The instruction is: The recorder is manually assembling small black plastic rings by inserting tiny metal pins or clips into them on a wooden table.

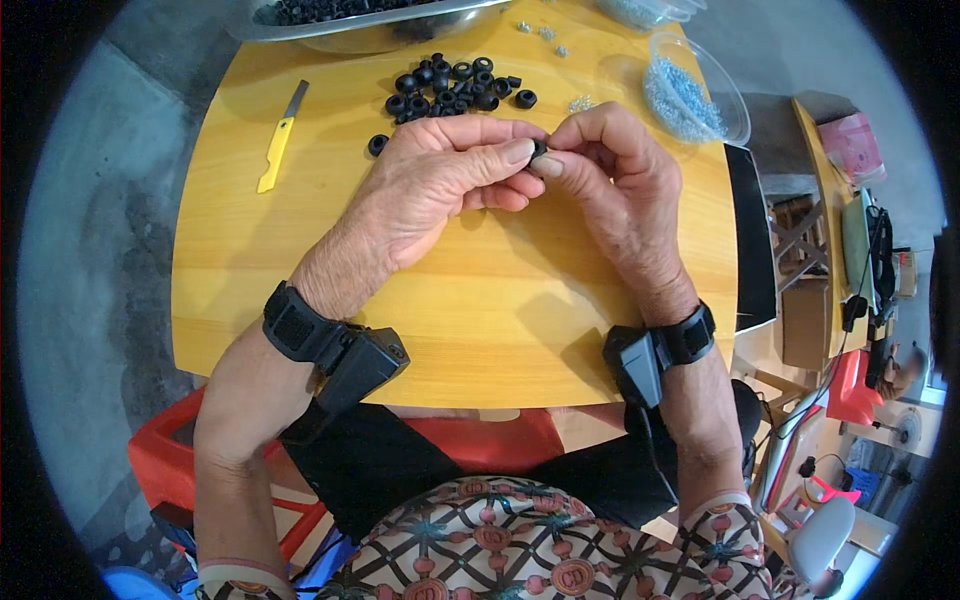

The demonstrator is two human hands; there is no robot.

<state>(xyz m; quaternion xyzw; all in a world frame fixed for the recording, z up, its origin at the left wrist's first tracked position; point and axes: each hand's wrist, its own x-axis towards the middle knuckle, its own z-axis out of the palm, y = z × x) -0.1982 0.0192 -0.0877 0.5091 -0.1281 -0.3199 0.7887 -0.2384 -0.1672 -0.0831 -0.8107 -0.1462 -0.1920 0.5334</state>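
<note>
Over the far middle of the yellow table, my two hands meet at a small black round part. My left hand pinches it between thumb and fingers. From the other side, my right hand presses thumb and forefinger together at the same part; whether something tiny sits in that pinch is hidden. Just beyond my left hand lies a loose pile of small black round parts, some with holes showing. A few small clear pieces lie on the wood past my right hand.
A yellow-handled knife lies at the left on the table. A metal tray of black parts stands at the far edge. At the far right is a clear plastic bowl of small shiny pieces. Below the table edge shows a red stool.
</note>
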